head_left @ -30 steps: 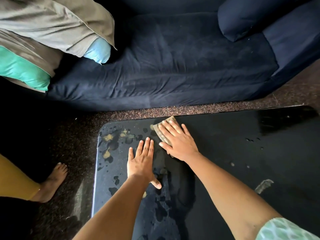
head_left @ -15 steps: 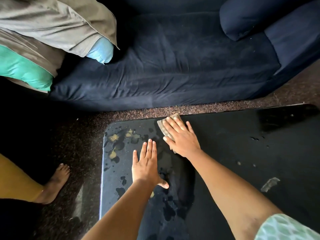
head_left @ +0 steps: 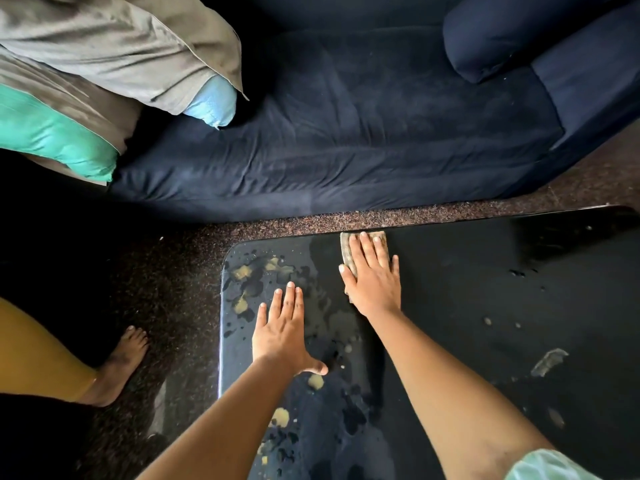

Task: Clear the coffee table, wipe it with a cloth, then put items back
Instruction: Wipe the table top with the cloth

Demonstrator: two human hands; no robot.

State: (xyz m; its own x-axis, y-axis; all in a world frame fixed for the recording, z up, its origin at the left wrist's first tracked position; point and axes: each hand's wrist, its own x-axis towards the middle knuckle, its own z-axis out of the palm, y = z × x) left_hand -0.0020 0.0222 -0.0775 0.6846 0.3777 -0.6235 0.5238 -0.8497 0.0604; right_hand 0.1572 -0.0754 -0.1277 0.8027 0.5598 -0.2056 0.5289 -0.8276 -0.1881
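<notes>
The cloth [head_left: 363, 249] has been pushed by the flat right hand [head_left: 374, 282] to the wet tabletop's [head_left: 485, 306] far edge, pressed, not clenched. The left hand [head_left: 282, 336] stays splayed flat, its grip released.

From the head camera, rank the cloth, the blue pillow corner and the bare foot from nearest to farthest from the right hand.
From the right hand:
1. Cloth, under its fingers at the table's far edge.
2. Blue pillow corner, up left on the sofa.
3. Bare foot, far left on the floor.

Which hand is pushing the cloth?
The right hand, up by the table's far edge, presses the tan cloth flat. The left hand has nothing under it, just resting on the wet coffee table.
</notes>
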